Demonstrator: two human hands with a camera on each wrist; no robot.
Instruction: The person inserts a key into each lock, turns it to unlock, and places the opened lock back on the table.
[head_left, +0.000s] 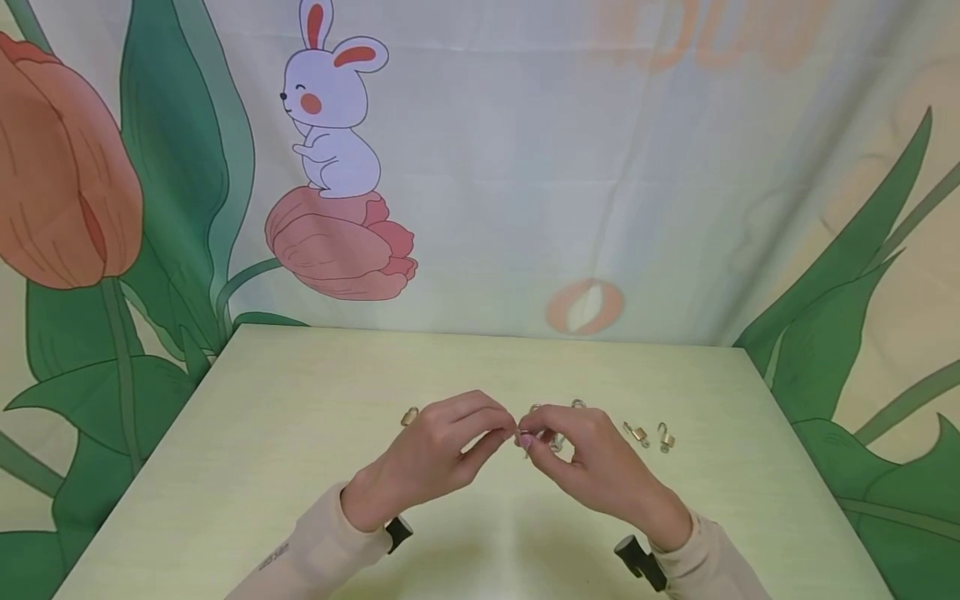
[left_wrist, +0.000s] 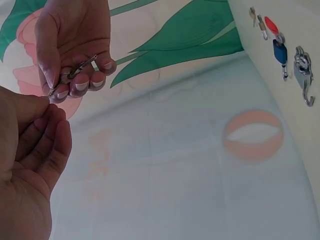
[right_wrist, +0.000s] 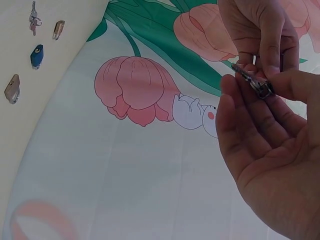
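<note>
Both hands meet at the fingertips above the table. My right hand (head_left: 596, 458) holds a small ring of metal keys (right_wrist: 251, 79), pinching the ring between thumb and fingers. The keys lie across its curled fingers, also visible in the left wrist view. My left hand (head_left: 442, 437) comes in from the other side, its thumb and index fingertips pinched together on a small metal end of the bunch. The fingertips largely cover what lies between them. A brass padlock (head_left: 409, 416) sits on the table just behind the left hand.
On the table (head_left: 300, 467) behind and right of the hands lie several small padlocks with keys, among them a brass one (head_left: 666, 439), a blue one (left_wrist: 280, 51) and a silver one (left_wrist: 303, 68). A printed cloth (head_left: 480, 167) hangs along the back edge.
</note>
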